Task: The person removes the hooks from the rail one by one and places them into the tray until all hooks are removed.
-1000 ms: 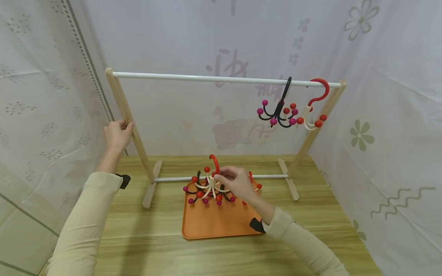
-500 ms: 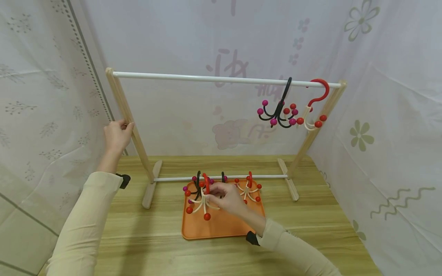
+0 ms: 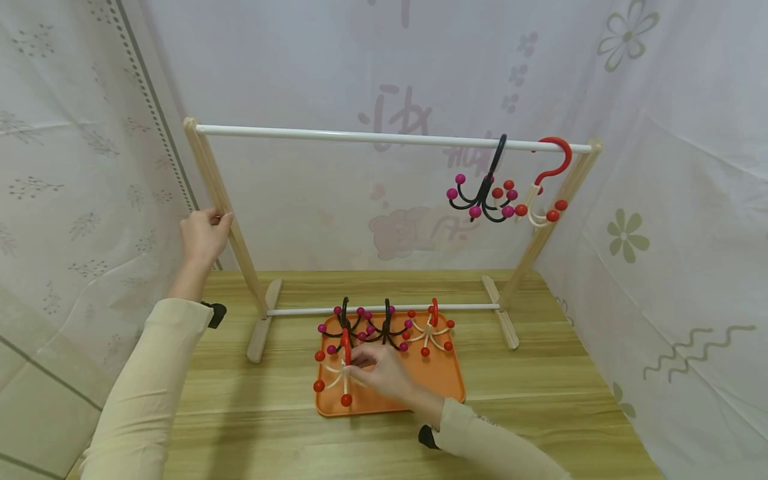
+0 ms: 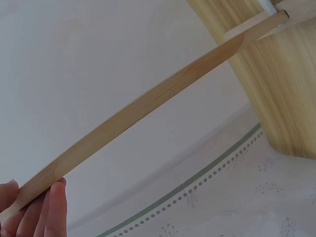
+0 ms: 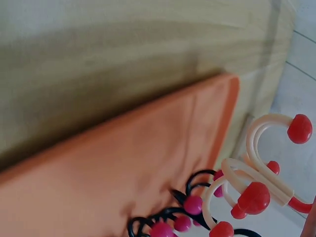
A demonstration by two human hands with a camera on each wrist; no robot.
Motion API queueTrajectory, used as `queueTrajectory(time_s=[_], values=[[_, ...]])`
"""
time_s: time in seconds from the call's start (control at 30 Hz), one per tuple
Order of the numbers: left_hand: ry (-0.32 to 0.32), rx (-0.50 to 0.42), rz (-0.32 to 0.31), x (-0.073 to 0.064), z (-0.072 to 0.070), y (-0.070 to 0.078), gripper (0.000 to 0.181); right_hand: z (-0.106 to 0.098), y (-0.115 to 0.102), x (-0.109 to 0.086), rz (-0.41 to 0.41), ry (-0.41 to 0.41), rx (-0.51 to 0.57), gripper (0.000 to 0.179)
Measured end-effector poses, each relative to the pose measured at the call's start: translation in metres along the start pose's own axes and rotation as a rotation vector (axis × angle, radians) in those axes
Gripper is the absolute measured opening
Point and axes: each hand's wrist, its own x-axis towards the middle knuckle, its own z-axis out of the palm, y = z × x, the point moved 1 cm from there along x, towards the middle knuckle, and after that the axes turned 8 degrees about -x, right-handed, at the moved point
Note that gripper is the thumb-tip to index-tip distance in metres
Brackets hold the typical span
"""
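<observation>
My left hand [image 3: 204,237] grips the left wooden post [image 3: 240,250] of a rack, thumb and fingers on either side of it in the left wrist view. My right hand [image 3: 384,373] pinches a cream multi-arm hanger [image 5: 266,182] by its red hook [image 3: 346,348]. Red balls tip its curved arms. It is over the front left of an orange tray [image 3: 441,380]; whether it touches the tray I cannot tell. Behind it on the tray stand two black hangers with magenta balls, a left one [image 3: 347,325] and a middle one [image 3: 387,328], and another cream hanger [image 3: 429,328] at right.
The rack's white top rail [image 3: 330,135] carries a black hanger [image 3: 485,190] and a cream hanger with a red hook [image 3: 558,160] near its right end. A white lower rail [image 3: 474,307] runs behind the tray. Patterned curtains [image 3: 648,200] enclose the wooden table [image 3: 270,427].
My right hand has moved left, down and nearer with the cream hanger, from above the black hangers to the tray's front left. The left hand stays on the post.
</observation>
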Motion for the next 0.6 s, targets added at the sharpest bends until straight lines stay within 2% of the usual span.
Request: queueTrajectory(time_s=[0.37,0.6], values=[[-0.006,-0.012,-0.012,0.0,0.0,0.001,0.038,0.022,0.016,-0.008,-0.025,0.045,0.019,0.007],[-0.021,-0.016,-0.025,0.001,0.0,0.001,0.041,0.029,0.022,-0.011,0.031,0.035,0.041,0.005]])
